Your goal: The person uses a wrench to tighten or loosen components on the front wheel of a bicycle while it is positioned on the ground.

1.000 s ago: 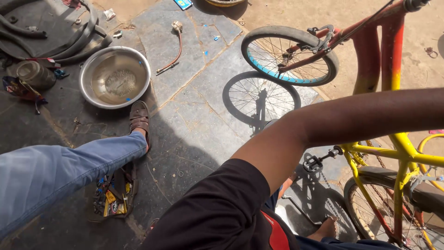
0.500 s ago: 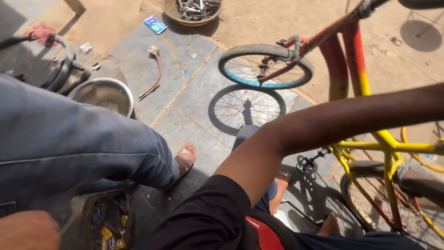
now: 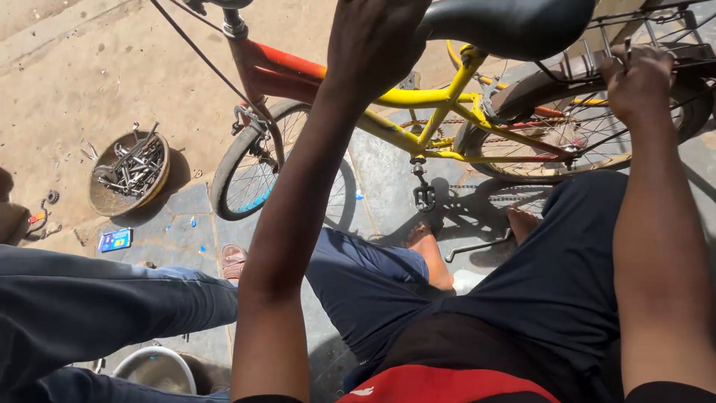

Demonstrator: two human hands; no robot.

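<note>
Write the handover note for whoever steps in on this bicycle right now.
Left hand: gripping the front of the black saddle.
Right hand: closed on the wire rear rack.
Bicycle: yellow and red frame, upright, both wheels on the ground, pedal hanging low.
Tools: round pan of wrenches lies left of the front wheel, out of hand.
Done: bicycle steadied. Left: no tool picked up yet.
</note>
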